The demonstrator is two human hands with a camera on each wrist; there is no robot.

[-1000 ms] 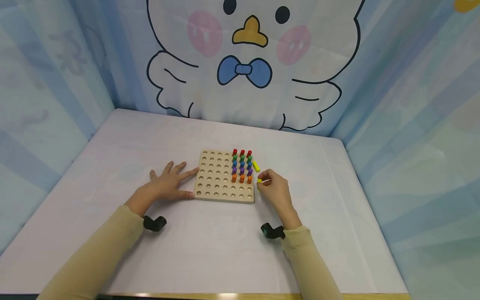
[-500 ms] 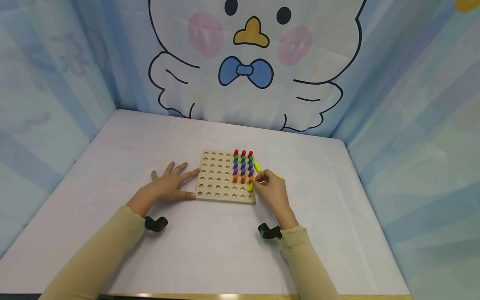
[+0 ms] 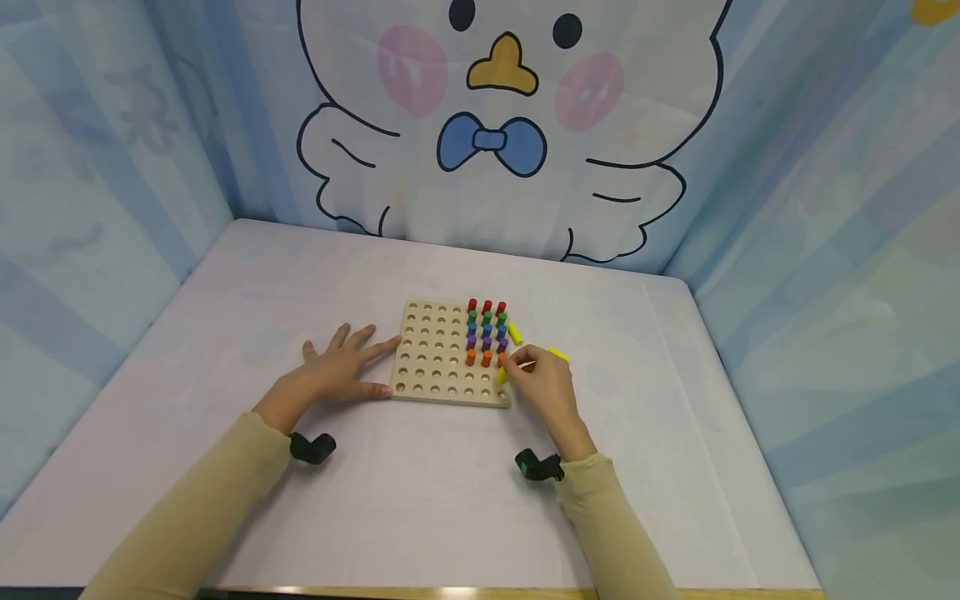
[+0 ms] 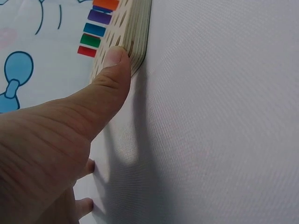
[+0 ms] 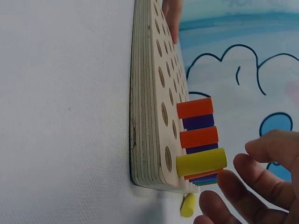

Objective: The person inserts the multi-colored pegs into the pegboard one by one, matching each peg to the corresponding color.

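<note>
A wooden pegboard (image 3: pixel 457 400) lies on the table, with rows of red (image 3: pixel 487 306), green (image 3: pixel 487 318), blue (image 3: pixel 487 331), purple (image 3: pixel 487 343) and orange pegs (image 3: pixel 487 360) standing in its right part. A yellow peg (image 5: pixel 201 161) stands in the row before the orange ones, at the right edge. Around its top, my right hand (image 3: pixel 546 383) has loosely bent fingers (image 5: pixel 261 179); the right wrist view shows thumb and index apart from it. My left hand (image 3: pixel 330 372) lies with spread fingers at the board's left side, its thumb (image 4: pixel 112 70) pressing the near corner.
Two loose yellow pegs lie right of the board: one peg (image 3: pixel 515 334) close to its edge, another peg (image 3: pixel 558 355) beyond my right hand. A white cloth (image 3: pixel 420 492) covers the table. A printed curtain (image 3: pixel 487 200) hangs behind.
My right hand has brought the yellow peg from beside the board over its right edge. The peg was tilted in the fingers; now it stands in a hole, released. The left hand stays put.
</note>
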